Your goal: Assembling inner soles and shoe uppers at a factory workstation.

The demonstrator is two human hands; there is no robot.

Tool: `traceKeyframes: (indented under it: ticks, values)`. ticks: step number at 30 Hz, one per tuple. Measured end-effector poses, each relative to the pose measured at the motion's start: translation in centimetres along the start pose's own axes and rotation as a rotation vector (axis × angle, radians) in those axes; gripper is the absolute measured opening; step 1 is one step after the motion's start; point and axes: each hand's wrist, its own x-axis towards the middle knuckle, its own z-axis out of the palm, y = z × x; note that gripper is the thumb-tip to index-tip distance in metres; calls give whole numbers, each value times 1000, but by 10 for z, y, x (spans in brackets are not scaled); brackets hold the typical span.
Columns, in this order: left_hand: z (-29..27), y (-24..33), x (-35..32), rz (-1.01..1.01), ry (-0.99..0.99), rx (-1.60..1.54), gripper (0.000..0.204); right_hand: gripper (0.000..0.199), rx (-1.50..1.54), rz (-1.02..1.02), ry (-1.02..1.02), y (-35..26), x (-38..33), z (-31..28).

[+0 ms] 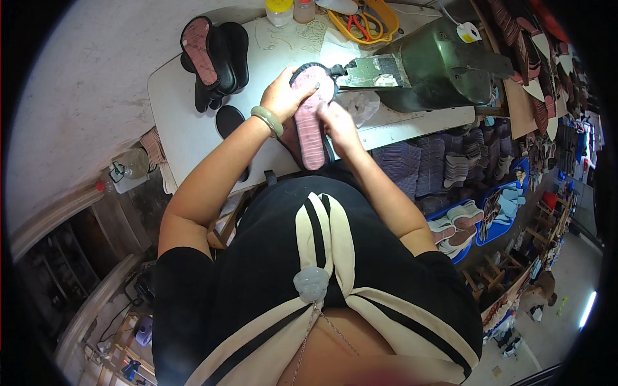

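Note:
My left hand (283, 94) and my right hand (336, 123) both grip a shoe sole (310, 125) with a pink ribbed insole and a black rim. The sole's front end lies under the arm of a dark green sewing machine (444, 64), against its worn metal plate (373, 72). My left hand holds the sole's upper left edge, and a pale green bangle (267, 119) sits on that wrist. My right hand pinches the sole's right edge near its middle.
A stack of black and pink soles (212, 58) and a single black sole (230, 121) lie on the white table (187, 109) to the left. Two jars (290, 9) and scissors (360, 26) stand at the back. Blue trays (489, 212) and piles of insoles sit right, below.

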Motion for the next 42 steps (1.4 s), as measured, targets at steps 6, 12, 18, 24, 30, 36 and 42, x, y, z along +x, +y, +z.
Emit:
traceKeyframes:
  ticks: [6, 12, 18, 24, 30, 36, 42]
  values:
    - [-3, 11, 9, -98, 72, 149, 55, 31, 358, 245, -305, -29, -21, -1]
    - [0, 1, 28, -79, 187, 326, 54, 38, 365, 265, -345, -47, -16, -15]
    - [1, -13, 48, -46, 260, 327, 55, 42, 337, 192, -257, -53, -16, -21]
    - [-16, -16, 34, -86, 242, 380, 65, 43, 104, 183, -208, -46, -6, 5]
    - [-59, -85, -46, 214, 633, 374, 43, 55, -935, -476, -417, 10, -29, 61]
    - [-27, -108, -115, -235, 153, -58, 48, 36, -822, -308, -78, 54, -10, 33]
    - [33, -117, -95, -752, 223, -559, 76, 44, -775, -81, 36, 72, -7, 20]
